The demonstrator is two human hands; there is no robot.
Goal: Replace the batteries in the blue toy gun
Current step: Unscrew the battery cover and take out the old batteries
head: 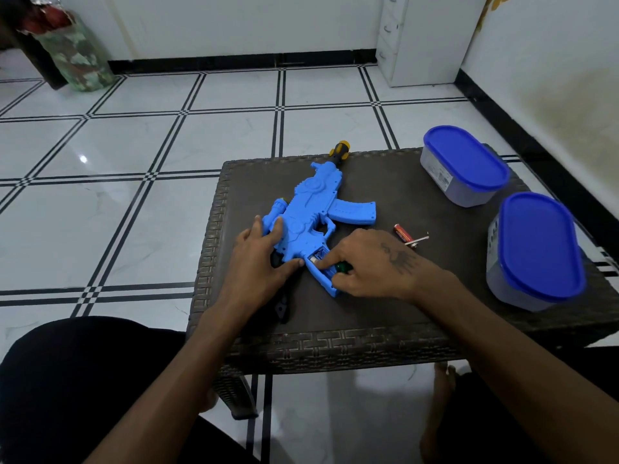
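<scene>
On the tabletop (385,303), a left hand (258,262) presses flat, fingers spread, on the gun (311,209) while the right hand (365,266) pinches a battery (315,260) into its open grip: light, stiff plastic, likely best steadied by the body.

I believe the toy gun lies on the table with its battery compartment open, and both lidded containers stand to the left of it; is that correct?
Not quite. In the head view the two blue-lidded containers stand to the right of the blue toy gun, not the left. The rest holds: the gun lies on the table with its battery compartment open.
</scene>
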